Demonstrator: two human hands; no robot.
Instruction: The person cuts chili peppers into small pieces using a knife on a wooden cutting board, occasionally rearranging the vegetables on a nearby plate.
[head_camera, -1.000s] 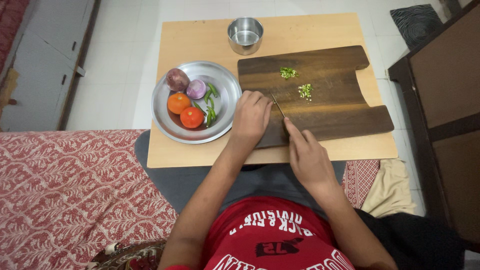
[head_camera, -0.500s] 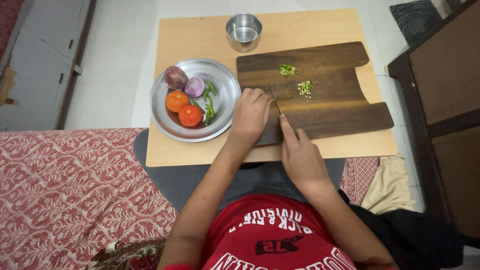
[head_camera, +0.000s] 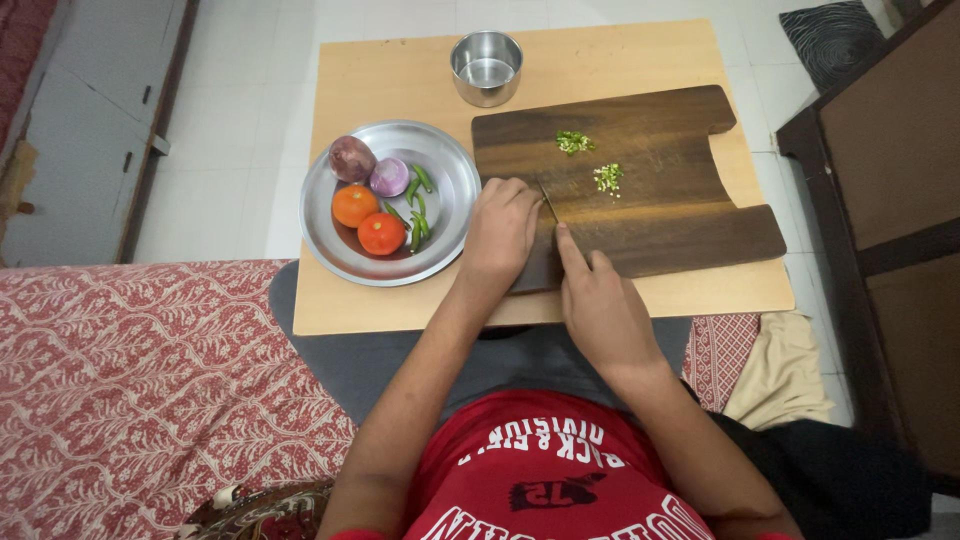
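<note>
the left hand (head_camera: 502, 232) rests curled, knuckles up, on the near left corner of the dark wooden cutting board (head_camera: 660, 215); what it pins cannot be told. just right of it, the right hand (head_camera: 600, 305) grips a knife (head_camera: 548, 203), forefinger along the blade. chopped green chilli (head_camera: 607, 177) lies farther right.

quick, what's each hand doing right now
Left hand: curled, knuckles up, pressed on the cutting board; what is under it cannot be told.
Right hand: closed on a knife, forefinger along the blade's back.
</note>
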